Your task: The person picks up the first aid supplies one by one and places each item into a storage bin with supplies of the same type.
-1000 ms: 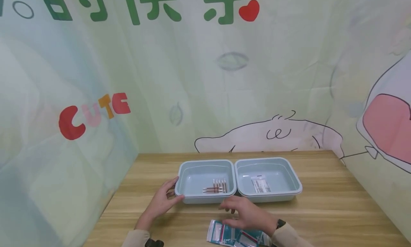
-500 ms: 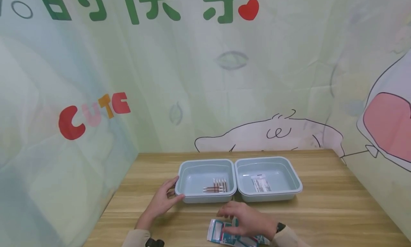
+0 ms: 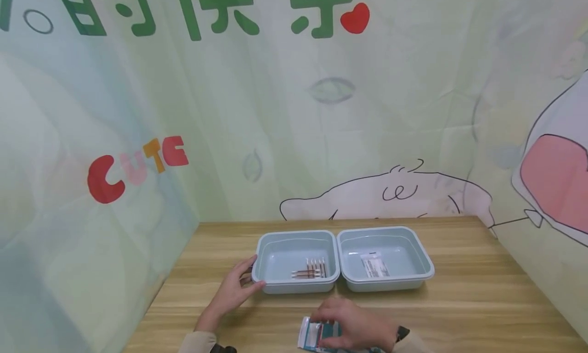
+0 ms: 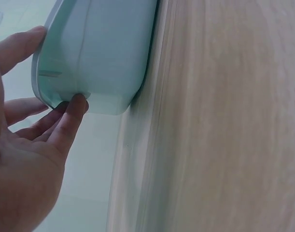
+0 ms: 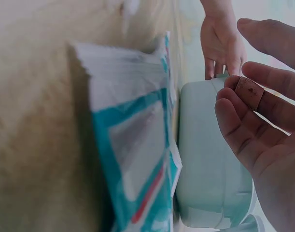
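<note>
Several swabs (image 3: pixel 312 270) in the left tray (image 3: pixel 280 256), teal packets (image 3: pixel 307 335) under the right hand (image 3: pixel 356 323)

In the head view, the packets lie on the wood-grain surface (image 3: pixel 478 302), in front of the trays and partly hidden by the right hand; a pale end and teal patches show. That hand's fingers are loosely bent, holding nothing. The left hand (image 3: pixel 233 290) grips the left corner of the left tray. This tray is pale blue, rounded, with a wide rim; its swabs are reddish-brown sticks with white tips, some lined up lengthwise, others set crosswise. Just beside it, the right tray (image 3: pixel 409 256) matches, a white sachet (image 3: pixel 374 265) inside it.

In the left wrist view, the tray's wall is smooth with a faint ridge and a short dark mark, thumb and fingers set about the corner.

In the right wrist view, the nearest packet is glossy, with a crimped white end, teal border, greyish panel and red stripe. The right hand's fingers are spread clear of it, one wearing a brown band (image 5: pixel 249 93).
</note>
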Available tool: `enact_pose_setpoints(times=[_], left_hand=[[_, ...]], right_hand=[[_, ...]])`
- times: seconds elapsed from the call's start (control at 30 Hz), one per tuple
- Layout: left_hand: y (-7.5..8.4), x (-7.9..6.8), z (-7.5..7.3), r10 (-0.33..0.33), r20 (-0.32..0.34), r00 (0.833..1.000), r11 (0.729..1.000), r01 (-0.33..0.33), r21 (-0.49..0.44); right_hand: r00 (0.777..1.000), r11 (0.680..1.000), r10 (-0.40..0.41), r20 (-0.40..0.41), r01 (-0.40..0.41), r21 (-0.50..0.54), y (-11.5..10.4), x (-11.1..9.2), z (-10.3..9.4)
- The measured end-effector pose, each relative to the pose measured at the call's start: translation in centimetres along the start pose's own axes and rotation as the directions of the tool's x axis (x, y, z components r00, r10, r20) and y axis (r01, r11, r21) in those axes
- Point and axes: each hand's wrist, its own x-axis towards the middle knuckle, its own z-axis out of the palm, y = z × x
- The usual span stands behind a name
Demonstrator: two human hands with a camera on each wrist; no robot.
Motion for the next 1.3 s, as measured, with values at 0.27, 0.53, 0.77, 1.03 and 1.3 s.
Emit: enact_pose_setpoints(times=[0.27, 0.53, 0.77, 1.03, 1.3], left_hand=[[0.0, 0.0, 0.1, -0.009, -0.008, 1.0, 1.0, 0.009, -0.007], [-0.2, -0.3, 0.3, -0.019, 0.001, 1.0, 1.0, 0.019, -0.013], [-0.2, -0.4, 0.3, -0.032, 0.012, 0.999, 0.999, 0.032, -0.031], [-0.3, -0.3, 0.2, -0.034, 0.015, 0.999, 0.998, 0.034, -0.045], [-0.1, 0.0, 0.0, -0.034, 0.02, 0.999, 0.999, 0.034, -0.032]], right_hand=[[0.999, 0.999, 0.005, 0.039, -0.007, 0.036, -0.3, -0.2, 0.5], [0.986, 0.987, 0.084, 0.146, -0.102, 0.126, -0.7, -0.5, 0.8], [0.985, 0.992, 0.06, 0.16, -0.077, 0.098, -0.3, -0.8, 1.2], [0.982, 0.994, 0.048, 0.181, -0.065, 0.086, -0.2, -0.8, 1.3], [0.974, 0.999, 0.043, 0.223, -0.048, 0.02, -0.1, -0.6, 1.3]])
